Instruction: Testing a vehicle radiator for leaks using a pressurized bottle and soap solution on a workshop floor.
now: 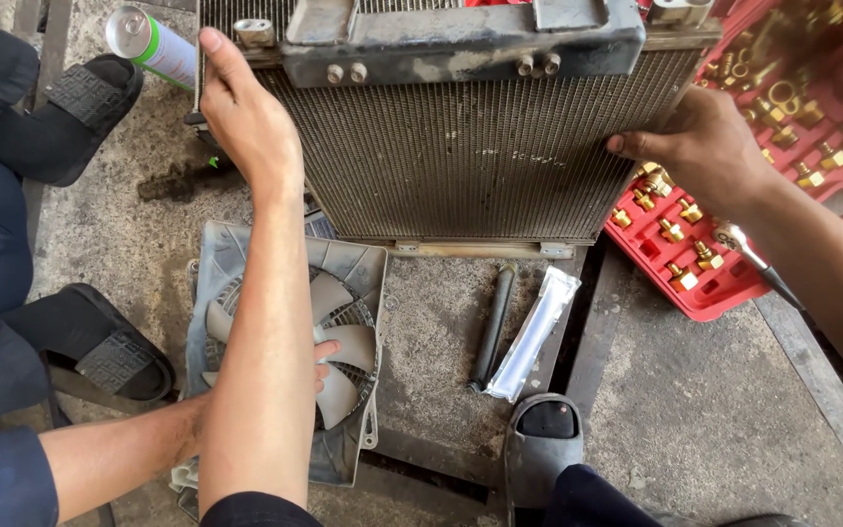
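Head cam: left hand [246, 117] & right hand [700, 146] are gripping the dusty radiator [461, 156] by its sides, w/ fan [329, 356] lying below.

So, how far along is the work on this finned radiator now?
Done: the fan shroud lies flat on the floor, apart from the radiator. In hand: the left hand and right hand grip the radiator's two sides and hold it upright, while a co-worker's hand touches the fan. Left: the black hose and clear packet lie untouched beside the open red fitting case.
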